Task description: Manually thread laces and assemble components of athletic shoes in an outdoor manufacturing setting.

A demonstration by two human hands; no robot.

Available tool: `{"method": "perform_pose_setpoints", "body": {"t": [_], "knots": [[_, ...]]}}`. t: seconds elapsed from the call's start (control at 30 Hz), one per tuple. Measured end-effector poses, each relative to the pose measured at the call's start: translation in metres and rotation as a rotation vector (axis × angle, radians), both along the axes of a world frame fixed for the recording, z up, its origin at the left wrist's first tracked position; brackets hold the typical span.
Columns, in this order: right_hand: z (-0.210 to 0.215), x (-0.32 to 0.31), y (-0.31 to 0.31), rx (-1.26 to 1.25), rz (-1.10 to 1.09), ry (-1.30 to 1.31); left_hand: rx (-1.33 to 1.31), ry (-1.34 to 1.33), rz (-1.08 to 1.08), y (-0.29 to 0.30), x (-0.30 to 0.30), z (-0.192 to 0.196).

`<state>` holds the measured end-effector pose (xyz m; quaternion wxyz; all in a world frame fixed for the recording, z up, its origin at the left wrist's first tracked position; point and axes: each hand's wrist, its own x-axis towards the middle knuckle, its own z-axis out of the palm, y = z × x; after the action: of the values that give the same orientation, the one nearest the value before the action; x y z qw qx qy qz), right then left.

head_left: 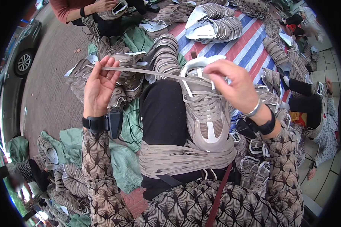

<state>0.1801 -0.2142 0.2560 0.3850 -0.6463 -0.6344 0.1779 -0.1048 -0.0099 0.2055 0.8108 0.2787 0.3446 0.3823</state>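
A beige and grey sneaker (209, 117) rests on my lap, toe toward me, with its upper front laced. From its top a flat beige shoelace (151, 72) stretches left, nearly straight, to my left hand (99, 87). That hand is palm up, with the lace caught at the thumb and fingers and its loose tip sticking out beyond. My right hand (233, 81) is closed at the sneaker's collar, where the lace runs under the fingers; the exact grip is partly hidden. A thick bundle of beige shoelaces (185, 159) lies across my thighs.
Stacked shoe uppers (165, 53) and green sacks (121, 166) surround me. A striped tarp (250, 38) spreads ahead, with white-lined shoes (212, 28) on it. People sit ahead and at the right, one in a red sleeve (62, 9). A dark car (19, 72) stands at left.
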Motion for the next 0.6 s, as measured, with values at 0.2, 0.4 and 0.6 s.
{"method": "perform_pose_setpoints", "body": {"t": [0.2, 0.4, 0.6], "knots": [[-0.016, -0.019, 0.021, -0.085, 0.159, -0.067, 0.201, 0.219, 0.062, -0.017, -0.013, 0.024], [-0.007, -0.022, 0.026, -0.468, 0.133, 0.288, 0.101, -0.091, 0.067, -0.012, -0.022, 0.010], [-0.019, -0.022, 0.025, -0.174, 0.211, 0.058, 0.104, -0.102, 0.100, -0.009, -0.026, 0.008]]}}
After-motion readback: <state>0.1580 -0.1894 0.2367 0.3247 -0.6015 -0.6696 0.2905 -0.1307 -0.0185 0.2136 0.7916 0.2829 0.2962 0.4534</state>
